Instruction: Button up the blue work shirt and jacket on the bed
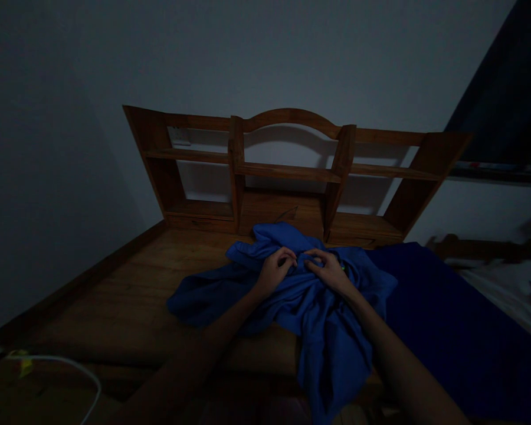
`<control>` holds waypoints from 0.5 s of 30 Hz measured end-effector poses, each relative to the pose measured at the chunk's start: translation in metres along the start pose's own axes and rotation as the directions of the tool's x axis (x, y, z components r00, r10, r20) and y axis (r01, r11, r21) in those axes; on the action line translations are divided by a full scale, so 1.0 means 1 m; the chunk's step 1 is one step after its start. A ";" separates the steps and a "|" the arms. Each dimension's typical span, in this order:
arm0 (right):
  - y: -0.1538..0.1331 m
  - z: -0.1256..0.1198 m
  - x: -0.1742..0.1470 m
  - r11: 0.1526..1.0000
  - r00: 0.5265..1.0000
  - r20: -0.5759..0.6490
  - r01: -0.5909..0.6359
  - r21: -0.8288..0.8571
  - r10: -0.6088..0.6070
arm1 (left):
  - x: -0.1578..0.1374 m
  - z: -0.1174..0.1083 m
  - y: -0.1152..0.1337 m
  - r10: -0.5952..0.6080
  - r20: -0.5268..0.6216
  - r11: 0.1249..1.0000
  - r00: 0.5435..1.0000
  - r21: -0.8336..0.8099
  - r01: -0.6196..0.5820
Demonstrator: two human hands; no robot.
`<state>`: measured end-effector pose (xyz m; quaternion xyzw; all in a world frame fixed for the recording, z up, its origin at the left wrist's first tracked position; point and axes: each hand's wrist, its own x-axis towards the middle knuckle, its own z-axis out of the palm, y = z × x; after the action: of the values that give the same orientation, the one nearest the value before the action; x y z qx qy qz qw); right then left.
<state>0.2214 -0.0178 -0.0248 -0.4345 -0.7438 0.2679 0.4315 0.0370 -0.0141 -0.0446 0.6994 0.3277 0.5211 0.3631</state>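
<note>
A crumpled blue garment lies on the wooden desk, with one part spread to the left and another hanging over the front edge. Over its middle, my left hand has its thumb and fingers closed in a pinch on the fabric. Just to the right, my right hand pinches a nearby fold between thumb and forefinger. The fingertips of both hands are close together but apart. A small greenish spot shows beside my right hand; it is too dim to make out.
Behind the garment a wooden shelf unit stands on the desk against the wall. A dark blue flat surface lies to the right, with white bedding-like cloth beyond. A white cable curves at the lower left. The room is dim.
</note>
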 end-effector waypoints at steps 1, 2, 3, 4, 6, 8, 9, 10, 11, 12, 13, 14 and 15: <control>-0.001 0.001 0.000 1.000 1.000 0.009 -0.008 0.000 0.008 | 0.000 -0.001 0.000 -0.014 -0.011 1.000 1.000 -0.013 0.014; -0.002 0.001 -0.001 1.000 1.000 0.012 -0.014 -0.003 0.014 | 0.001 -0.002 -0.001 -0.028 -0.021 0.999 0.999 -0.023 0.028; -0.003 0.000 -0.001 1.000 1.000 0.003 -0.017 -0.010 0.017 | 0.001 -0.002 -0.002 -0.042 -0.029 0.999 0.999 -0.032 0.041; -0.004 -0.002 -0.002 1.000 1.000 -0.027 -0.016 -0.025 0.015 | 0.001 -0.003 -0.003 -0.054 -0.035 0.998 0.998 -0.041 0.053; -0.005 -0.012 -0.002 0.997 0.989 -0.149 -0.011 -0.077 0.000 | 0.002 -0.005 -0.006 -0.065 -0.068 0.997 0.996 -0.044 0.062; -0.004 -0.028 -0.002 0.988 0.954 -0.298 -0.023 -0.155 -0.024 | 0.005 -0.007 -0.010 -0.071 -0.131 0.997 0.989 -0.024 0.068; -0.001 -0.038 -0.003 0.979 0.936 -0.349 -0.041 -0.202 -0.033 | 0.006 -0.009 -0.013 -0.074 -0.160 0.997 0.984 -0.011 0.073; 0.001 -0.048 -0.003 0.967 0.928 -0.371 -0.063 -0.249 -0.035 | 0.008 -0.010 -0.016 -0.080 -0.186 0.997 0.979 -0.002 0.082; 0.005 -0.057 -0.004 0.954 0.936 -0.352 -0.089 -0.287 -0.019 | 0.009 -0.013 -0.019 -0.091 -0.205 0.996 0.975 -0.001 0.093; 0.008 -0.064 -0.005 0.945 0.957 -0.291 -0.115 -0.307 0.023 | 0.011 -0.015 -0.022 -0.106 -0.219 0.994 0.970 -0.007 0.107; 0.012 -0.069 -0.007 0.941 0.978 -0.188 -0.146 -0.305 0.091 | 0.012 -0.018 -0.025 -0.123 -0.230 0.992 0.965 -0.018 0.122; 0.016 -0.071 -0.009 0.941 0.983 -0.056 -0.182 -0.285 0.173 | 0.014 -0.020 -0.029 -0.139 -0.237 0.990 0.961 -0.029 0.136; 0.018 -0.070 -0.011 0.941 0.965 0.085 -0.220 -0.258 0.249 | 0.014 -0.022 -0.032 -0.150 -0.244 0.989 0.958 -0.036 0.145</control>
<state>0.2929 -0.0172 -0.0099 -0.5539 -0.7380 0.2477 0.2952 0.0164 0.0182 -0.0601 0.5998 0.4169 0.5782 0.3635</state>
